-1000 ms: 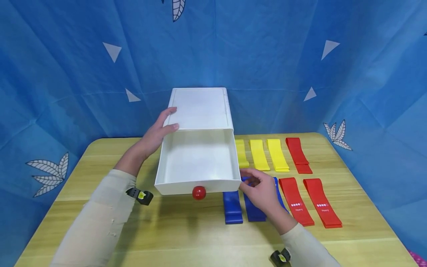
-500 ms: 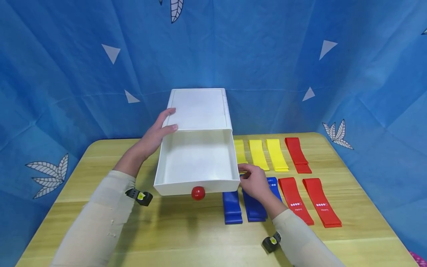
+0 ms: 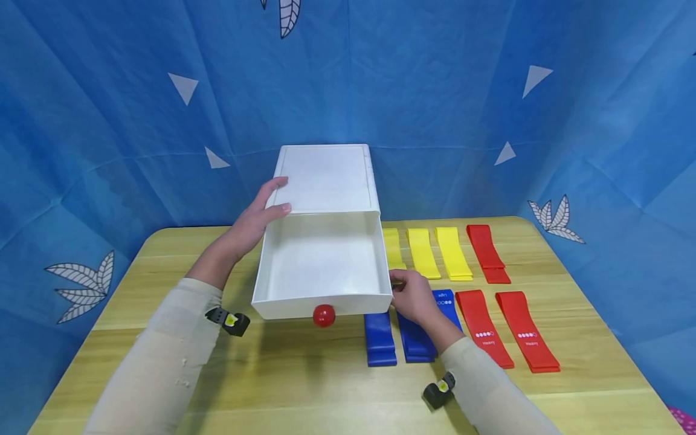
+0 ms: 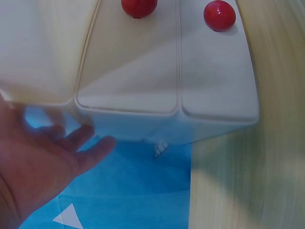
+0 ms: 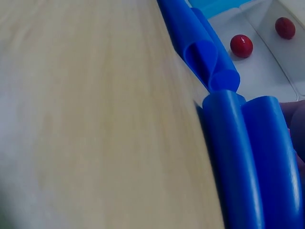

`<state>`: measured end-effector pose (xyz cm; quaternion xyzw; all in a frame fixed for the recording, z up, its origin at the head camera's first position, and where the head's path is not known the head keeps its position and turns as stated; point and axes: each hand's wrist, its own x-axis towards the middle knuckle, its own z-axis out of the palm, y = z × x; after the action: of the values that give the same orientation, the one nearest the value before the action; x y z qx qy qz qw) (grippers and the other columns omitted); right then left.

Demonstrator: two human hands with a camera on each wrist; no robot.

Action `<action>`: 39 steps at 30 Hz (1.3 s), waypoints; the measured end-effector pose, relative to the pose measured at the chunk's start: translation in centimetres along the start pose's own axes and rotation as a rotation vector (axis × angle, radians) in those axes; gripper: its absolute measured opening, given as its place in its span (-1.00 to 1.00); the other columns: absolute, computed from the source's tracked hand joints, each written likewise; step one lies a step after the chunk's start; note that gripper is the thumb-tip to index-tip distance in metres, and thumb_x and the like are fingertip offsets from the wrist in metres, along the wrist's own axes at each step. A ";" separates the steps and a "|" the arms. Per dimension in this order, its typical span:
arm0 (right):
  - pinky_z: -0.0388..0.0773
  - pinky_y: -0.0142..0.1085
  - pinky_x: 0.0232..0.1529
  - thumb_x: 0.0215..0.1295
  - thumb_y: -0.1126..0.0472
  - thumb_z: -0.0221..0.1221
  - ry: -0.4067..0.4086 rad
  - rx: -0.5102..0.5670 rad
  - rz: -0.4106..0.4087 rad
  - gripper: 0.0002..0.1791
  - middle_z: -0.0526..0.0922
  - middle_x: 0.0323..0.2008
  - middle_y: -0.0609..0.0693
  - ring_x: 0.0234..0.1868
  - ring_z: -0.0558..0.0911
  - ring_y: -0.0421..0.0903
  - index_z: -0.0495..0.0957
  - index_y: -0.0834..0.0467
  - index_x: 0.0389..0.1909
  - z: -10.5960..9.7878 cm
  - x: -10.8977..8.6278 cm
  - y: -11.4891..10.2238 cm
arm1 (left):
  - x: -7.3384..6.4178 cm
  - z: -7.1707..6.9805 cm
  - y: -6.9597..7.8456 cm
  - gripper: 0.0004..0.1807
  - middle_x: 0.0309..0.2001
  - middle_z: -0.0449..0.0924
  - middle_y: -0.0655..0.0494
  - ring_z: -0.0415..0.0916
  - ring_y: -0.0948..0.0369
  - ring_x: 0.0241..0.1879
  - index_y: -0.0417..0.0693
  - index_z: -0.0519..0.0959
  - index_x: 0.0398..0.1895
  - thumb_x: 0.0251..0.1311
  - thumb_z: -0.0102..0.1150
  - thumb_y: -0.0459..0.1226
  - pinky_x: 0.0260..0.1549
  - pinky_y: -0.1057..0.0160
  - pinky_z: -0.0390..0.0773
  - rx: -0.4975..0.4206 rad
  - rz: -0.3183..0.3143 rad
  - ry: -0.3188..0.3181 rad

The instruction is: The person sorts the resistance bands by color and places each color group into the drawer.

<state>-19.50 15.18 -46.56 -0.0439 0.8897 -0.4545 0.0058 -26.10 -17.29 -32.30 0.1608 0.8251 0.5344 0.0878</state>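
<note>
The left hand lies along the side of a white drawer cabinet, thumb and forefinger spread over the edge of its top and the fingers nearly straight, probably to steady it while the top drawer stands pulled out by its red knob; the lower drawers are shut. The right hand is beside that drawer's front right corner, over the far part of the middle one of three folded blue resistance bands. Its fingers bend inward, but their tips are hidden, so I cannot tell how far they are parted or whether they pinch a band. The blue bands lie on the worktop near the cabinet, with yellow bands behind and red bands to the right, seemingly grouped by colour and spaced for easy picking up.
</note>
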 end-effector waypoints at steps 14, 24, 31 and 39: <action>0.64 -0.14 -0.22 0.15 0.38 0.37 -0.018 -0.057 -0.075 -0.67 0.74 -0.14 0.09 -0.35 0.65 -0.06 0.73 0.20 -0.02 0.3 0.2 0.3 | 0.1 0.0 0.0 -0.23 0.53 -0.14 -0.02 0.20 -0.13 0.30 0.27 -0.12 0.59 0.41 -0.09 0.08 0.09 -0.24 0.43 -0.013 0.008 -0.001; 0.62 -0.12 -0.22 0.16 0.35 0.38 0.003 -0.128 -0.113 -0.67 0.74 -0.15 0.07 -0.31 0.62 -0.04 0.73 0.18 -0.02 0.6 0.3 0.5 | -0.1 0.0 -0.1 -0.23 0.54 -0.16 0.01 0.18 -0.13 0.32 0.30 -0.13 0.59 0.41 -0.09 0.08 0.10 -0.26 0.41 -0.010 -0.001 -0.001; 0.55 -0.15 -0.28 0.12 0.34 0.40 -0.015 -0.195 -0.111 -0.68 0.74 -0.24 0.02 -0.37 0.55 -0.04 0.74 0.16 -0.05 0.6 0.5 0.5 | -0.1 0.1 -0.2 -0.23 0.54 -0.17 0.02 0.16 -0.12 0.33 0.29 -0.13 0.59 0.41 -0.10 0.08 0.11 -0.27 0.40 -0.013 0.009 -0.001; 0.55 -0.08 -0.16 0.13 0.28 0.42 -0.037 -0.252 -0.126 -0.72 0.71 -0.24 -0.01 -0.28 0.56 -0.04 0.75 0.09 -0.09 0.6 0.5 0.6 | -0.1 0.1 -0.2 -0.24 0.54 -0.17 0.02 0.15 -0.12 0.33 0.30 -0.13 0.59 0.41 -0.11 0.08 0.11 -0.28 0.39 -0.006 0.007 0.000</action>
<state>-19.99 14.99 -47.37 -0.1086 0.9348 -0.3378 -0.0120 -25.96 -17.30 -32.57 0.1634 0.8228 0.5374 0.0862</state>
